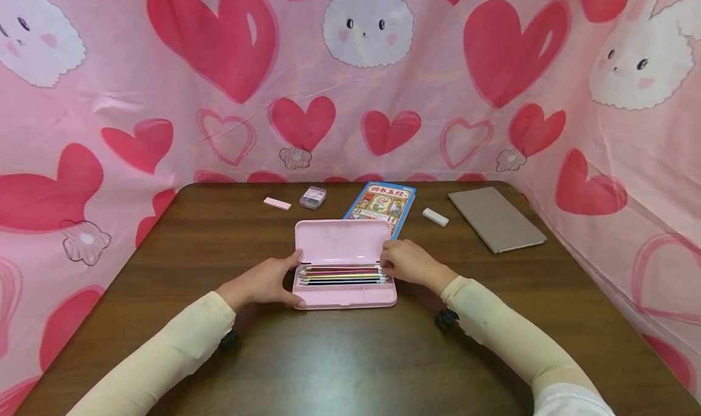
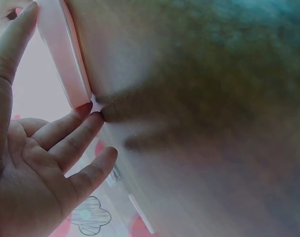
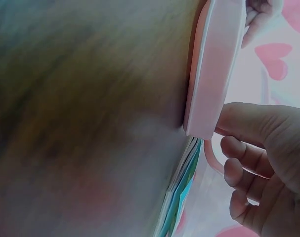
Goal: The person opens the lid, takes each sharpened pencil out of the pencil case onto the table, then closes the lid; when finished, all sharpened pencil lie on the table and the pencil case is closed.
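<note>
In the head view a pink pencil case [image 1: 328,297] lies with its lid [image 1: 343,241] raised at the back. Several pencils [image 1: 339,276] lie side by side in its long rear compartment. My left hand [image 1: 263,282] spans the case's left end, thumb at the front corner and fingers near the hinge. The left wrist view shows its fingers [image 2: 73,143] nearly straight, fingertips right at the corner. Over the right end, my right hand [image 1: 411,263] reaches down to the pencil ends with bent fingers. The case wall hides its foremost fingertips in the right wrist view; I cannot tell whether they pinch a pencil.
Behind the lid lies a blue-edged picture book [image 1: 383,203]. A white eraser-like block [image 1: 435,216] and a grey-brown notebook [image 1: 495,219] are to its right. Back left are a pink strip [image 1: 277,204] and a small clear box [image 1: 313,197]. Heart-printed cloth [image 1: 306,75] surrounds the table.
</note>
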Demonstrator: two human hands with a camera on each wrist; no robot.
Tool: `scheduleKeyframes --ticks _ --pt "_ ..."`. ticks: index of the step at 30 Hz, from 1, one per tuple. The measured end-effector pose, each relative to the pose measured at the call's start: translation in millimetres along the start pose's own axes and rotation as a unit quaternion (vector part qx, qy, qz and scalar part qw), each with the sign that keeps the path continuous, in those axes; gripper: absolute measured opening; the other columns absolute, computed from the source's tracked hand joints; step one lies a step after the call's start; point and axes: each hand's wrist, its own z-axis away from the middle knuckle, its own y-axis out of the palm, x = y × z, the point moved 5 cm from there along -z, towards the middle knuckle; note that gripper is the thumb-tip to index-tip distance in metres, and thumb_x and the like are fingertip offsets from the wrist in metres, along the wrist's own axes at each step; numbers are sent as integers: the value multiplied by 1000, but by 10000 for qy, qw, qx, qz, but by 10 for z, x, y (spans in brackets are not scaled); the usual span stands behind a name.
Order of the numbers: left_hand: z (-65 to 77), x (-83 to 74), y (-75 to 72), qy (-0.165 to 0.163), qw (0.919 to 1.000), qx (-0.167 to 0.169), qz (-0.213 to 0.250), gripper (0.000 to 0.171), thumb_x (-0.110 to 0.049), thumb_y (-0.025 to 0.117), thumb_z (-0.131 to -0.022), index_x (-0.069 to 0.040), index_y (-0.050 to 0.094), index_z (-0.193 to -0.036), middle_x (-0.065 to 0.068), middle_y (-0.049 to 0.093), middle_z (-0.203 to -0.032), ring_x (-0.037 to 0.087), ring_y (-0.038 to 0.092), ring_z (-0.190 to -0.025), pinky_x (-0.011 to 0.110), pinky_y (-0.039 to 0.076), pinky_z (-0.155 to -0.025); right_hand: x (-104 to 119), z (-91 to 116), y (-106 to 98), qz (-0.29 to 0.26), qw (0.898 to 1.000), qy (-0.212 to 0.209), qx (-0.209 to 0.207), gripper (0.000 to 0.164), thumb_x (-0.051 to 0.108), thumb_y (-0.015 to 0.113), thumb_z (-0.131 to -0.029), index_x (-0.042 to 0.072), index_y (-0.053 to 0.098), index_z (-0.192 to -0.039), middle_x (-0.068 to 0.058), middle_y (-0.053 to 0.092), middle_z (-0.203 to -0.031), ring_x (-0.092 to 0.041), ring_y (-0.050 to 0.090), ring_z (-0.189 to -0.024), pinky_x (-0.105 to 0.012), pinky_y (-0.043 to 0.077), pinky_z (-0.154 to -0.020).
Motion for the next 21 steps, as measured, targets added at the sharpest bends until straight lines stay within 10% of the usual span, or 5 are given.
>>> scheduleKeyframes --ticks 21 --pt "-4 10 5 39 10000 -10 -10 112 -59 76 -62 -7 25 -146 11 49 -137 24 52 -117 46 40 -101 -119 146 -25 -862 9963 58 -41 6 11 65 -86 9 59 -87 0 51 -87 -10 50 -77 -28 47 -71"
